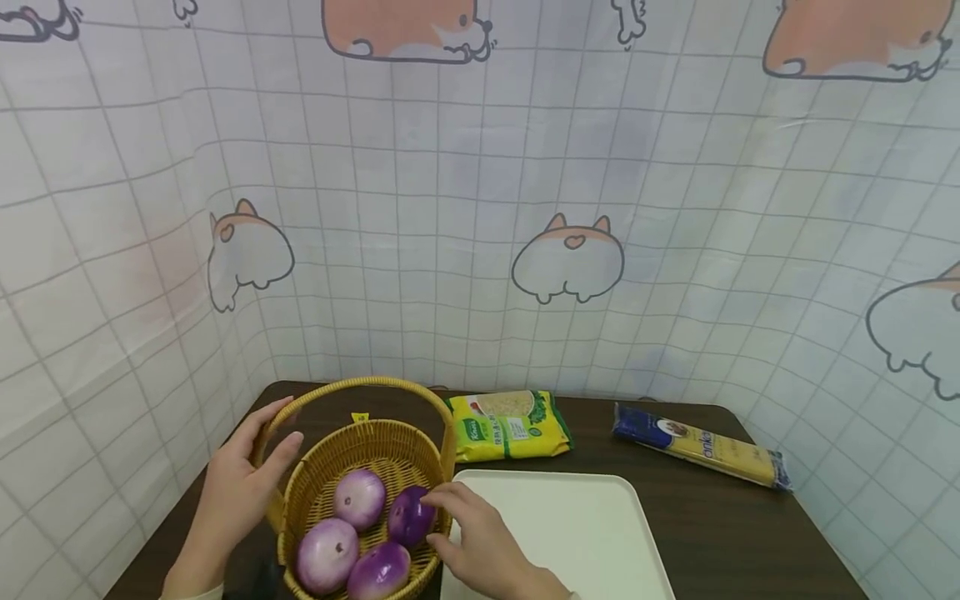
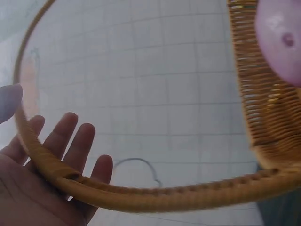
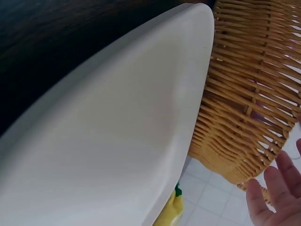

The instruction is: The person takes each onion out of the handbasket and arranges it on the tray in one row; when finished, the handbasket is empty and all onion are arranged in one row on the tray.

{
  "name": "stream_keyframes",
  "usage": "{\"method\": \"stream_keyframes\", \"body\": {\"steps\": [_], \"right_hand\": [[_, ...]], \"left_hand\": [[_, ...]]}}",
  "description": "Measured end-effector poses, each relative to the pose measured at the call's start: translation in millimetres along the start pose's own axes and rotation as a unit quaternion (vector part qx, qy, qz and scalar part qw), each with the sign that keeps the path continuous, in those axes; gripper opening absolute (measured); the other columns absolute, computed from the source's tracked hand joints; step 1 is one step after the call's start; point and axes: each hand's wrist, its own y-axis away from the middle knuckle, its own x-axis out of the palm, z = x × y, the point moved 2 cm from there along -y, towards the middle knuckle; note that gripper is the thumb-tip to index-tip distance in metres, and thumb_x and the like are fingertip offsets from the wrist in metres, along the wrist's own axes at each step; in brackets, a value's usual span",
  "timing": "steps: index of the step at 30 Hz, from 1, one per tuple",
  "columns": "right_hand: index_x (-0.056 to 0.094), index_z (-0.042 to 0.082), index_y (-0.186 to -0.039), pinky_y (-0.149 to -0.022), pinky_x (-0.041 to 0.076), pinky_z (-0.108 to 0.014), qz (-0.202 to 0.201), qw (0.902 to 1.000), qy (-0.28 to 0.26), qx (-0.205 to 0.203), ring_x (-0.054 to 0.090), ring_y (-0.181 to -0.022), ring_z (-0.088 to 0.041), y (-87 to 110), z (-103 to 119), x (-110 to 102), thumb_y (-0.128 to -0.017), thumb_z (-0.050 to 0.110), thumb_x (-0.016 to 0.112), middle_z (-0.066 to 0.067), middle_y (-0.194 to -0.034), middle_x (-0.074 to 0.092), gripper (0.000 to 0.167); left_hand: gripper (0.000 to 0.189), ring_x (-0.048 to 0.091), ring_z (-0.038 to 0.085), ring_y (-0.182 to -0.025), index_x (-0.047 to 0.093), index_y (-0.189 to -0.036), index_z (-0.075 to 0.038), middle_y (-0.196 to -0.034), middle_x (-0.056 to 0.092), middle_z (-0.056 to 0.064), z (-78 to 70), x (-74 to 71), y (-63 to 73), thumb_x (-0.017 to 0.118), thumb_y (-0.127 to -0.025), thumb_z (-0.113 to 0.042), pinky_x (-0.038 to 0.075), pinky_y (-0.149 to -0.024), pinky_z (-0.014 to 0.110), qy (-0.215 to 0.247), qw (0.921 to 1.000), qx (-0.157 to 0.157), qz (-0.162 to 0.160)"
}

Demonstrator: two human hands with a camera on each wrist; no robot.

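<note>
Right hand (image 1: 487,537) at the darkest onion (image 1: 408,518); we logged four onions (image 1: 360,500) in the basket (image 1: 390,450).
Its fingers were loosely spread; we could not confirm contact. The left hand (image 1: 240,487) was spread too, the handle (image 1: 367,382) between thumb and fingers. We judged the onions all basketed, the basket work unfinished. Just beside, the white tray (image 1: 570,533) showed no onion; farther out on the desk (image 1: 720,533) lay a yellow packet (image 1: 510,425) and a long packet (image 1: 705,447), both untouched.
</note>
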Motion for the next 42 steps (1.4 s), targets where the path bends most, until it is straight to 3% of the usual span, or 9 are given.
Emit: {"method": "stream_keyframes", "body": {"steps": [4,7,16,23,26,29,33,37,42], "right_hand": [[0.059,0.015,-0.128,-0.094,0.05,-0.029,0.035,0.9993,0.013,0.008,0.056,-0.114,-0.009,-6.0,0,6,-0.09,0.023,0.07,0.005,-0.126,0.056,0.04],[0.057,0.016,-0.13,-0.094,0.05,-0.03,0.06,0.9975,0.036,0.01,0.056,-0.116,-0.011,-10.4,-1,10,-0.091,0.026,0.069,0.003,-0.129,0.055,0.042],[0.053,0.021,-0.138,-0.099,0.046,-0.04,0.104,0.9859,0.128,0.026,0.052,-0.122,-0.019,-27.7,0,17,-0.085,0.029,0.073,-0.001,-0.139,0.051,0.057],[0.051,0.022,-0.14,-0.1,0.044,-0.046,0.163,0.9698,0.174,0.049,0.051,-0.125,-0.024,-39.1,3,20,-0.081,0.027,0.076,-0.008,-0.143,0.048,0.064],[0.054,0.022,-0.138,-0.096,0.046,-0.046,0.172,0.9665,0.184,0.048,0.052,-0.123,-0.023,-42.5,5,22,-0.08,0.027,0.077,-0.008,-0.141,0.049,0.062],[0.056,0.021,-0.135,-0.093,0.048,-0.044,0.174,0.9636,0.198,0.045,0.054,-0.119,-0.021,-45.2,6,25,-0.078,0.028,0.078,-0.007,-0.139,0.051,0.061],[0.057,0.021,-0.134,-0.09,0.049,-0.045,0.171,0.9588,0.22,0.055,0.056,-0.117,-0.021,-48.4,6,28,-0.076,0.03,0.079,-0.006,-0.136,0.052,0.062],[0.056,0.022,-0.134,-0.087,0.049,-0.046,0.17,0.9536,0.236,0.078,0.057,-0.114,-0.022,-51.7,6,31,-0.074,0.033,0.081,-0.004,-0.134,0.053,0.066],[0.055,0.024,-0.136,-0.087,0.048,-0.047,0.161,0.9479,0.254,0.104,0.059,-0.111,-0.023,-53.7,5,35,-0.073,0.034,0.081,-0.003,-0.132,0.055,0.069]], "left_hand": [[0.039,0.055,-0.005,-0.111,0.051,-0.137,-0.013,-0.124,0.063,-0.001,28.4,8.1,1.4,0.057,-0.1,-0.022,0.045,-0.086,0.008,0.075,0.997,-0.012,0.014],[0.037,0.058,-0.001,-0.112,0.051,-0.135,-0.006,-0.122,0.062,-0.007,51.4,16.6,3.1,0.057,-0.1,-0.016,0.048,-0.087,0.012,0.125,0.9916,-0.014,0.032],[0.034,0.06,0.003,-0.109,0.051,-0.132,0.004,-0.118,0.064,-0.015,90.0,34.0,14.4,0.054,-0.1,-0.007,0.045,-0.087,0.012,0.176,0.9825,-0.02,0.058],[0.039,0.056,0.008,-0.115,0.044,-0.139,0.003,-0.132,0.058,-0.001,105.6,43.0,19.3,0.046,-0.103,-0.012,0.047,-0.088,0.019,0.219,0.9681,-0.065,0.102],[0.042,0.056,0.01,-0.115,0.041,-0.142,0.002,-0.138,0.052,0.012,110.0,46.4,21.6,0.044,-0.104,-0.016,0.05,-0.087,0.027,0.236,0.9604,-0.09,0.116],[0.04,0.052,0.008,-0.12,0.043,-0.139,0.003,-0.143,0.047,0.017,112.2,49.4,23.2,0.044,-0.104,-0.016,0.047,-0.091,0.024,0.25,0.9563,-0.099,0.116],[0.028,0.046,0.001,-0.126,0.05,-0.117,0.01,-0.143,0.049,0.015,113.7,52.4,25.8,0.047,-0.103,-0.014,0.039,-0.094,0.014,0.247,0.9596,-0.093,0.097],[0.023,0.04,-0.003,-0.129,0.047,-0.092,0.009,-0.136,0.057,0.013,115.1,56.1,29.2,0.051,-0.101,-0.012,0.034,-0.095,0.009,0.226,0.9673,-0.09,0.071],[0.025,0.04,0.0,-0.131,0.044,-0.082,0.006,-0.127,0.063,0.016,112.6,63.2,30.7,0.052,-0.099,-0.008,0.032,-0.098,0.008,0.216,0.972,-0.09,0.026]]}}
